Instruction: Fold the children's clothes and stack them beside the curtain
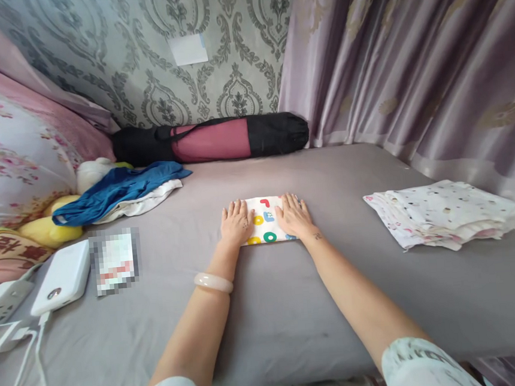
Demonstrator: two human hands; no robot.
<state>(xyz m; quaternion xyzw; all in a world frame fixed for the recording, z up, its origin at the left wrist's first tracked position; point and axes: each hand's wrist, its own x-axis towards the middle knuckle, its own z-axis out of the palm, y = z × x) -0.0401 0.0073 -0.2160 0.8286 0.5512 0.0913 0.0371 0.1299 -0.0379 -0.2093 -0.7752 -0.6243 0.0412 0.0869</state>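
A small folded white cloth [267, 229] with colourful letter prints lies flat on the grey sheet in front of me. My left hand [236, 222] rests palm down on its left side, fingers stretched out and pointing away from me. On the cloth's right side my right hand [294, 217] lies flat in the same way, with its fingers slightly spread. Both palms press on the fabric without gripping it. The middle of the cloth shows between the two hands; its side edges are partly hidden under them.
To the right lies a stack of folded printed cloths [448, 212]. Blue clothing [122, 193] is heaped at the left, near a white power bank [62, 279], a power strip [5, 302] and cables. A black and pink long bag [210, 140] lies against the wall.
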